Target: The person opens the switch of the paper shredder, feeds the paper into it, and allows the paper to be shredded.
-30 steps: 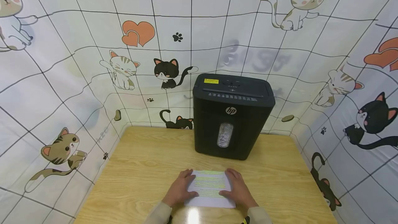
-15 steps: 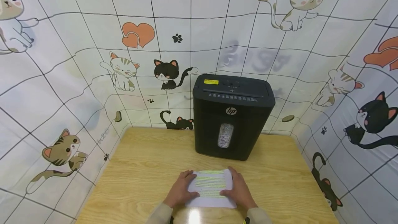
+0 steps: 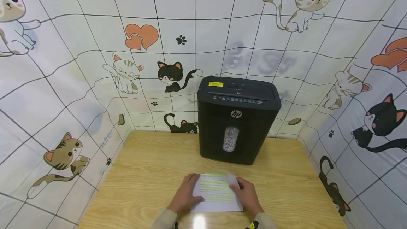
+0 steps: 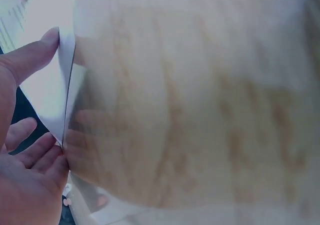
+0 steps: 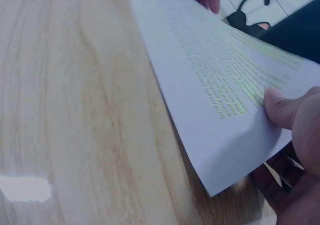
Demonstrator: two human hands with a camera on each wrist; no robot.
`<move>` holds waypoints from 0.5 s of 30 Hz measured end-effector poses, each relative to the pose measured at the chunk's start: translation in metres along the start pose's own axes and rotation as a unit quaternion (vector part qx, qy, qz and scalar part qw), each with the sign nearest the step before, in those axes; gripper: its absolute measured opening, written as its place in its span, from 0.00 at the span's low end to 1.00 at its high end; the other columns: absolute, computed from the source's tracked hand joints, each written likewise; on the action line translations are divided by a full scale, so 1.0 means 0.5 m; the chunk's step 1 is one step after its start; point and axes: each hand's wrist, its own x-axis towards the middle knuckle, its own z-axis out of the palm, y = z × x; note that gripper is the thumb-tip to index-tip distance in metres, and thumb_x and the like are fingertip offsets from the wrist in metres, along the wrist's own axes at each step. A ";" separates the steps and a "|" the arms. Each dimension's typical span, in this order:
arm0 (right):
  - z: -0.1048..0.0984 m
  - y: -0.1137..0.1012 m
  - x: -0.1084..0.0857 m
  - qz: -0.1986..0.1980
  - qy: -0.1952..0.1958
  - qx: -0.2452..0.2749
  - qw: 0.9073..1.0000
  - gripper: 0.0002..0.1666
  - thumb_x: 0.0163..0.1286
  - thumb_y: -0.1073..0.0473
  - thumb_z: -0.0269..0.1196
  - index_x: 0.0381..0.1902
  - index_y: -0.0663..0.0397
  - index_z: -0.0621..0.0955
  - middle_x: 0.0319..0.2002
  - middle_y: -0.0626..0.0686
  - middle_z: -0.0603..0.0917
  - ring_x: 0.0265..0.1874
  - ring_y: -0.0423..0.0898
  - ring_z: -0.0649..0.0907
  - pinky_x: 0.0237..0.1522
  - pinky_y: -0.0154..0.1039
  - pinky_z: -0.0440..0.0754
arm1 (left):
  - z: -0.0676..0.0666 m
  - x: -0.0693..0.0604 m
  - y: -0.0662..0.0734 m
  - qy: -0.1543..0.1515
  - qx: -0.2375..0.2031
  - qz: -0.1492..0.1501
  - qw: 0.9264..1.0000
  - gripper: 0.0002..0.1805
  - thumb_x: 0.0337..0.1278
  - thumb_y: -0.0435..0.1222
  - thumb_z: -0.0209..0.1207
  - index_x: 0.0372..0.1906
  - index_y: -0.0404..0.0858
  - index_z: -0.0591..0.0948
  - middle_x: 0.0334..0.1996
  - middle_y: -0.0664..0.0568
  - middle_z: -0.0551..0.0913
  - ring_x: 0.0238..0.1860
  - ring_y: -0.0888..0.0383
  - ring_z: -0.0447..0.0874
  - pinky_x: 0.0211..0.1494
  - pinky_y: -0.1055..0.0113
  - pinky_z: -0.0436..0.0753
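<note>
A sheet of paper (image 3: 216,193) with printed lines, many highlighted yellow, lies between my hands near the front of the table. My left hand (image 3: 186,193) holds its left side, thumb on top and fingers at the edge and underneath. On the opposite side my right hand (image 3: 248,195) grips the paper, its thumb (image 5: 282,107) on the printed face and the fingers below. That side of the sheet is raised and bent in the right wrist view. Behind the paper stands a black HP paper shredder (image 3: 236,140), with shreds visible through its window.
The wooden table (image 3: 152,165) stretches out on both sides of the paper. Cloth printed with cats and grid lines (image 3: 178,6) hangs behind and at both sides. The shredder stands near the table's back edge.
My right hand has shifted from the paper's upper right corner down along its right side, and its thumb has moved up onto the text. The left hand stays in place.
</note>
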 end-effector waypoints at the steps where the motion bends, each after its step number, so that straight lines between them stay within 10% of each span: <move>1: -0.002 0.001 0.001 0.011 -0.004 0.029 1.000 0.10 0.64 0.55 0.73 0.41 0.53 0.88 0.32 0.48 0.88 0.28 0.36 0.79 0.31 0.31 0.77 | 0.000 0.002 -0.002 0.001 -0.008 -0.003 1.000 0.53 0.45 0.49 0.78 0.76 0.38 0.66 0.72 0.43 0.69 0.72 0.42 0.70 0.72 0.47 0.74; 8: -0.011 0.003 0.004 0.059 -0.029 0.113 0.991 0.18 0.63 0.55 0.74 0.47 0.59 0.88 0.36 0.55 0.91 0.32 0.39 0.85 0.33 0.32 0.82 | -0.008 0.011 -0.017 0.029 -0.090 -0.029 0.995 0.49 0.51 0.41 0.76 0.76 0.37 0.64 0.68 0.42 0.75 0.68 0.43 0.76 0.68 0.46 0.76; 15: -0.010 -0.012 0.006 0.086 -0.022 0.139 0.986 0.15 0.63 0.59 0.73 0.45 0.61 0.88 0.35 0.57 0.90 0.28 0.41 0.85 0.29 0.33 0.82 | -0.025 0.013 -0.020 0.061 -0.207 -0.071 0.974 0.13 0.61 0.34 0.69 0.48 0.37 0.82 0.50 0.44 0.86 0.50 0.49 0.88 0.51 0.59 0.87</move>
